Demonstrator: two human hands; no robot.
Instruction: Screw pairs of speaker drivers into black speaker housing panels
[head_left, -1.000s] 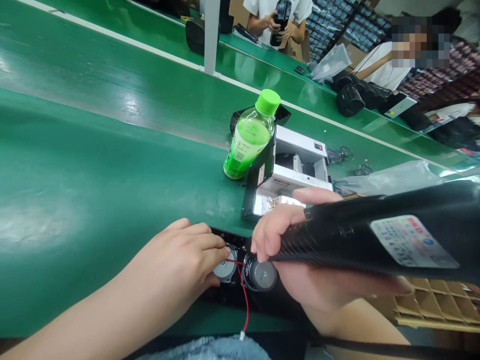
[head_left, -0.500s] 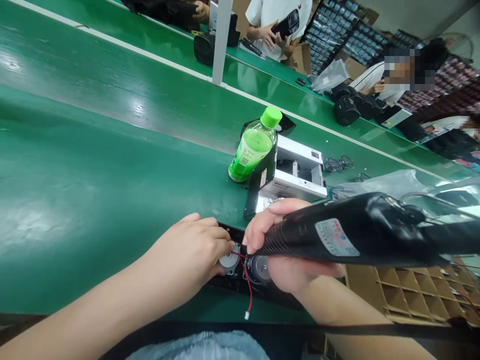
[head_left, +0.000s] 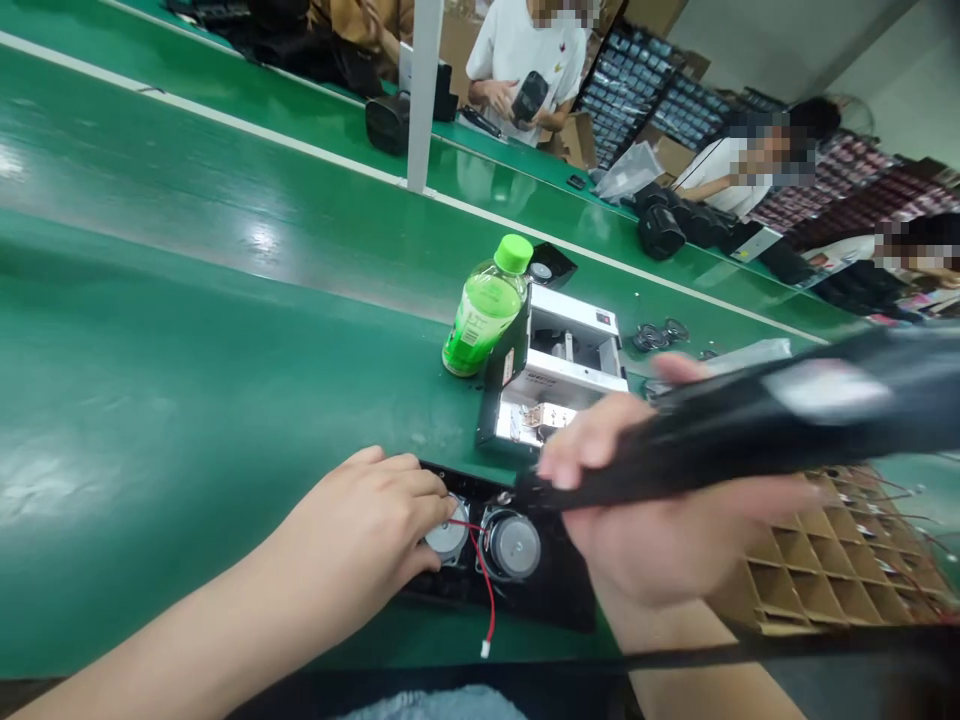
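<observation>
A black panel (head_left: 559, 590) with two round metal speaker backs (head_left: 514, 545) lies at the near edge of the green bench (head_left: 187, 400). A red wire (head_left: 484, 580) runs between the speakers and ends in a white plug. My left hand (head_left: 375, 525) rests curled on the panel, fingertips pressing the left speaker (head_left: 448, 540). My right hand (head_left: 652, 520) is closed round a long black power tool (head_left: 750, 425). The tool's tip hovers just above the panel by the right speaker.
A green bottle (head_left: 484, 318) stands behind the panel beside a white metal box (head_left: 559, 375). A cardboard divider tray (head_left: 840, 550) sits at the right. Metal rings (head_left: 660, 335) and a plastic bag (head_left: 750, 352) lie further back. Other people work across the far bench.
The tool has lifted and swung a little to the right, off the spot between the speakers. My left hand stays on the left speaker. The view has shifted slightly.
</observation>
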